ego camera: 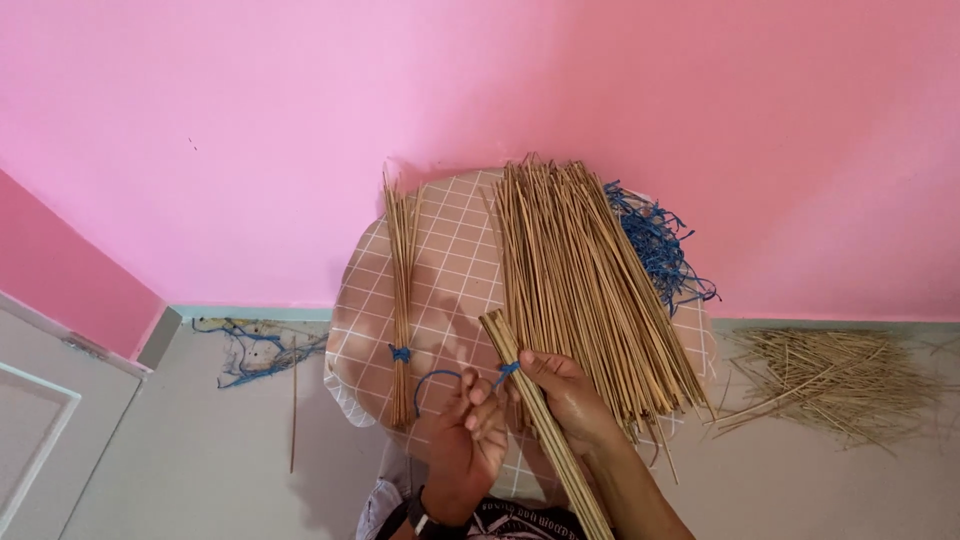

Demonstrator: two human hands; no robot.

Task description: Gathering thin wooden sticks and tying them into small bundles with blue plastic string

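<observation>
both hands (505,410) tie blue string (436,378) round stick bundle (530,400).

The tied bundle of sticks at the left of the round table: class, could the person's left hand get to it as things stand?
Probably yes. The tied bundle lies uncovered just beside the left hand, but that hand is pinching blue string and would need to let go.

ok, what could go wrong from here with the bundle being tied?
1. The right hand holds the small stick bundle near its top only; the long lower end could splay or slip, I'd guess.
2. The blue string in the left hand looks like a loose loop, so it may slide off before tightening.
3. The loose stick pile overhangs the round checked surface beside the hands; a nudge might spill sticks.
</observation>
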